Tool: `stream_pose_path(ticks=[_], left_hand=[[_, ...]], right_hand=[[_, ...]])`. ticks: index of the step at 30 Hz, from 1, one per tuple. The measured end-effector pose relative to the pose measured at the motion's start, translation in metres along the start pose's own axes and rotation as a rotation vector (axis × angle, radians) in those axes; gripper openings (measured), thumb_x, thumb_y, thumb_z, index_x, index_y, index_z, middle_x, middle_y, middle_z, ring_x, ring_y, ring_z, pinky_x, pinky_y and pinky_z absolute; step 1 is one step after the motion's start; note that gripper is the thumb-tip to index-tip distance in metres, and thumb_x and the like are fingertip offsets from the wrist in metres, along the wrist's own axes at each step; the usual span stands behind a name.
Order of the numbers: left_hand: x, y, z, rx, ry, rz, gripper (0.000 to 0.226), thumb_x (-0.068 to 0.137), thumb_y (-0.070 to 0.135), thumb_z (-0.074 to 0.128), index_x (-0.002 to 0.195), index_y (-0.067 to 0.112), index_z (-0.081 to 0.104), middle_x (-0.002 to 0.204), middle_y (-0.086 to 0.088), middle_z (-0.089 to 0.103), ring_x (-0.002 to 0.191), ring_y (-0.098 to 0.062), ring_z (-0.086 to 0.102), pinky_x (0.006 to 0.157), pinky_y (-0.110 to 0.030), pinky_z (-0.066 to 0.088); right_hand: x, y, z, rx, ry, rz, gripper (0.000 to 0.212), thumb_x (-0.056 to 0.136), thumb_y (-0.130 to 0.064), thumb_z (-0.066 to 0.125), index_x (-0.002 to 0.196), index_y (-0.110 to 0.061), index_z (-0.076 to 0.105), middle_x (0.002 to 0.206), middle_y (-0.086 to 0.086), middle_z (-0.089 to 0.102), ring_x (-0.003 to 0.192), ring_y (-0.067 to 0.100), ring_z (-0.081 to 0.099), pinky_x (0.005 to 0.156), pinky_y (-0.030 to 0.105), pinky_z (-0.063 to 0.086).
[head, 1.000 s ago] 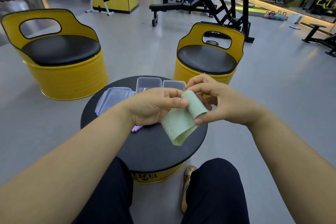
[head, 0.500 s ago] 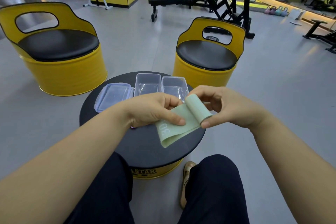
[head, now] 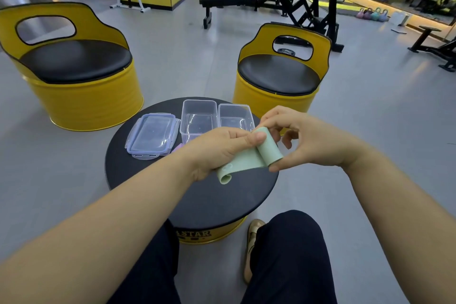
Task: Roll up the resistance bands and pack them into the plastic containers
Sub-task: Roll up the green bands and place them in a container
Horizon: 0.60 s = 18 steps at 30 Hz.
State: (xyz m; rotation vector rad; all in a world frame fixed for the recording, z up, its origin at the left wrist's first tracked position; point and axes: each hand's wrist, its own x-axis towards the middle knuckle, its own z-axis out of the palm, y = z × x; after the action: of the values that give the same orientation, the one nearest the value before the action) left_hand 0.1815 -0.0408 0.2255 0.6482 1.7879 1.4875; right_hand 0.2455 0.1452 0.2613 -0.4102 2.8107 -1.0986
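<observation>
Resistance band (head: 246, 161), pale green and partly rolled, is held in the air over the middle of a round black table (head: 138, 180), in front of a seated person. On the floor beyond the table's far edge stand two yellow barrel chairs (head: 81, 96). At that far edge a clear container (head: 198, 118) sits open and empty, with a second container (head: 234, 117) touching its right side. A bluish lid (head: 153, 134) lies flat near the far-left edge. The left hand (head: 217, 150) pinches the flat stretch of the band, thumb on top. The right hand (head: 313, 140) grips the finished roll between thumb and curled fingers. The loose tail curls up on itself below the left hand. A purple strip (head: 177, 147), probably another band, peeks out between the lid and the left wrist. It is mostly hidden, so I cannot say how it lies. To my eye the rolling is past halfway and nothing is packed. To finish it well, the left hand should keep the flat part taut and square to the roll, so the edges stack evenly and don't spiral into a cone. The right hand should turn in small bites and never let go fully, since springy rubber like this would likely unwind. The curled tail needs flattening before it feeds in, and a tight roll should drop into either container easily.
</observation>
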Motion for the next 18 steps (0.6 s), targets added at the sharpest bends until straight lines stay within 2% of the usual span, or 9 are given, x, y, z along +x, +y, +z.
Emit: stream_pose_path(ticks=[3,6,9,11,14,16,18], left_hand=[[0.001,0.000,0.000,-0.003,0.021,0.015,0.040,0.059,0.055,0.068,0.077,0.020,0.073,0.070,0.001,0.065,0.063,-0.013,0.056,0.060,-0.027,0.043],[0.001,0.000,-0.001,-0.047,0.027,0.041,0.035,0.063,0.047,0.065,0.079,0.017,0.072,0.068,0.001,0.068,0.059,-0.011,0.059,0.057,-0.022,0.046],[0.001,0.001,-0.002,-0.133,0.071,0.083,0.032,0.068,0.041,0.062,0.082,0.015,0.072,0.074,-0.001,0.070,0.064,-0.011,0.062,0.059,-0.020,0.049],[0.001,0.001,-0.004,-0.171,0.131,0.100,0.032,0.068,0.042,0.065,0.085,0.016,0.073,0.081,-0.004,0.071,0.072,-0.017,0.062,0.065,-0.027,0.048],[0.004,-0.001,-0.005,-0.209,0.215,0.128,0.031,0.068,0.047,0.077,0.084,0.020,0.074,0.086,-0.005,0.070,0.081,-0.023,0.061,0.073,-0.034,0.044],[0.005,-0.001,-0.002,-0.228,0.255,0.152,0.039,0.058,0.054,0.074,0.086,0.026,0.074,0.096,-0.008,0.071,0.091,-0.031,0.062,0.086,-0.047,0.042],[0.006,-0.001,0.000,-0.245,0.282,0.173,0.043,0.055,0.056,0.073,0.091,0.032,0.071,0.105,-0.008,0.071,0.104,-0.041,0.061,0.096,-0.062,0.037]], right_hand=[[0.001,-0.001,0.001,-0.041,0.012,-0.003,0.054,0.063,-0.023,0.085,0.107,-0.036,0.057,0.110,-0.014,0.048,0.090,0.008,0.048,0.069,0.015,0.046],[0.001,-0.003,0.003,-0.019,0.044,0.006,0.058,0.065,-0.021,0.083,0.112,-0.037,0.055,0.109,-0.012,0.049,0.087,0.009,0.049,0.070,0.019,0.048],[0.000,-0.001,0.007,0.172,0.115,0.048,0.064,0.069,-0.012,0.080,0.123,-0.033,0.052,0.109,-0.011,0.055,0.083,0.007,0.055,0.078,0.026,0.053],[-0.001,0.000,0.013,0.380,0.184,0.089,0.058,0.072,-0.011,0.076,0.120,-0.032,0.052,0.108,-0.005,0.056,0.081,0.005,0.060,0.077,0.026,0.056],[0.004,-0.003,0.028,0.557,0.335,0.142,0.034,0.077,-0.023,0.067,0.109,-0.024,0.057,0.098,0.007,0.060,0.076,0.011,0.065,0.072,0.026,0.057],[0.009,-0.004,0.038,0.623,0.444,0.154,0.014,0.087,-0.021,0.060,0.100,-0.017,0.060,0.085,0.003,0.066,0.073,0.014,0.065,0.074,0.032,0.058],[0.013,-0.006,0.046,0.678,0.535,0.154,0.008,0.090,-0.020,0.058,0.095,-0.015,0.061,0.075,-0.004,0.069,0.072,0.014,0.066,0.072,0.034,0.058]])
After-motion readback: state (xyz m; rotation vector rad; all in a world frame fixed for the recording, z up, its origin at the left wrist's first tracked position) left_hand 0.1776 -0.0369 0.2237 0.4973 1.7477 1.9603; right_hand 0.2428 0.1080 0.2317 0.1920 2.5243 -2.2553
